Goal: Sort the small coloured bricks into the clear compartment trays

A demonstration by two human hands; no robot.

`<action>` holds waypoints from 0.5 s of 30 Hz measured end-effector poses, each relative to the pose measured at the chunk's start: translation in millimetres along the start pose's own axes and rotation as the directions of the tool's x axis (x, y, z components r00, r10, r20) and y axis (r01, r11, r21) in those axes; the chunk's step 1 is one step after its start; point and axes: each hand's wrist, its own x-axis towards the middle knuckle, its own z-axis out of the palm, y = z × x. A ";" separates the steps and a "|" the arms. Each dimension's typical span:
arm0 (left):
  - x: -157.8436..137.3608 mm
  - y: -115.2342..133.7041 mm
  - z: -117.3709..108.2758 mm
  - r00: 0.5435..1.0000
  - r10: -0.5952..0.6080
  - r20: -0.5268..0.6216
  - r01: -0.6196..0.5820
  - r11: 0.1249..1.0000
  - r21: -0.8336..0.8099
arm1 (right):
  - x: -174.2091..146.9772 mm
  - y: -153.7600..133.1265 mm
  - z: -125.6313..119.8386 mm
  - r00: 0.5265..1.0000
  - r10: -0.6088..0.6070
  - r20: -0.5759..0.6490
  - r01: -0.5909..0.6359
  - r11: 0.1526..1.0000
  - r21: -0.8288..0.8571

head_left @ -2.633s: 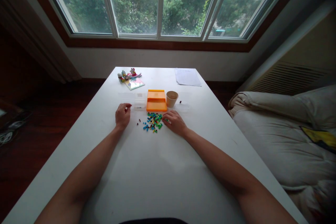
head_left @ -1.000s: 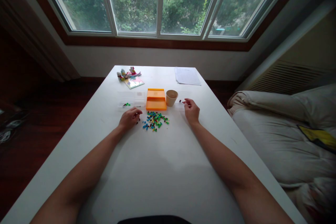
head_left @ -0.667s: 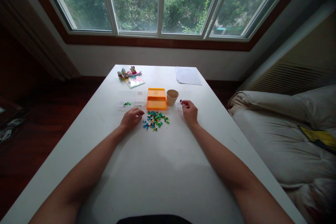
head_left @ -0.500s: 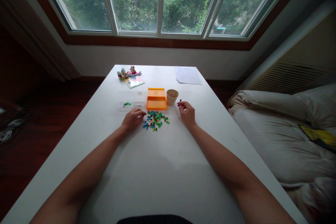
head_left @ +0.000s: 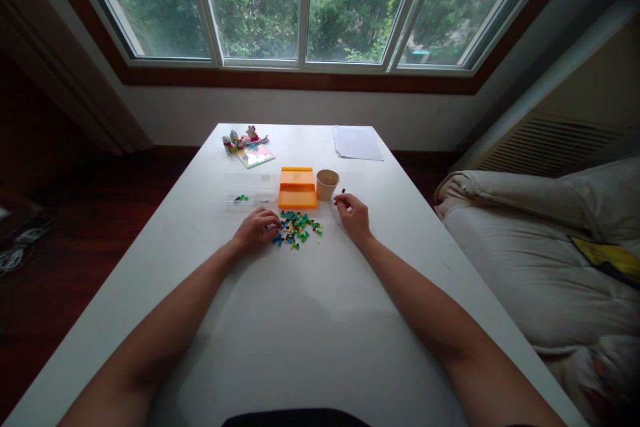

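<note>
My left hand (head_left: 257,230) rests at the left edge of a pile of small coloured building bricks (head_left: 300,227), its loosely bent fingers apart and touching the outermost pieces. Green, blue, yellow and dark red bricks make up the pile. Beside the paper cup (head_left: 327,185), on its right, my right hand (head_left: 353,215) is closed, thumb and forefinger together toward the cup. Whatever lies between those fingertips is too small to make out. A tiny dark piece (head_left: 343,191) shows just behind its knuckles. Behind the pile sits an orange tray (head_left: 298,197).
A clear plastic box (head_left: 255,188) with a few green and dark bricks stands left of the orange tray. Farther back are assembled brick figures (head_left: 245,139), a colourful booklet (head_left: 257,155) and white paper sheets (head_left: 357,143). A sofa (head_left: 540,267) flanks the white table (head_left: 310,327).
My left hand has moved slightly right, onto the edge of the brick pile. My right hand has shifted a little left, closer to the cup.
</note>
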 end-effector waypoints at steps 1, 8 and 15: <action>0.0 0.3 -0.4 1.000 0.018 0.012 -0.018 1.000 -0.006 | 0.0 -0.3 0.0 1.000 0.000 0.002 0.000 1.000 0.003; 0.4 1.8 -3.1 0.995 0.083 0.053 -0.086 0.995 0.056 | -0.6 -2.7 -0.9 1.000 0.001 0.018 -0.001 1.000 0.019; 1.9 5.6 -5.6 0.989 0.127 0.073 -0.137 0.978 0.159 | -0.7 -2.0 -0.7 1.000 0.001 0.026 -0.002 1.000 0.022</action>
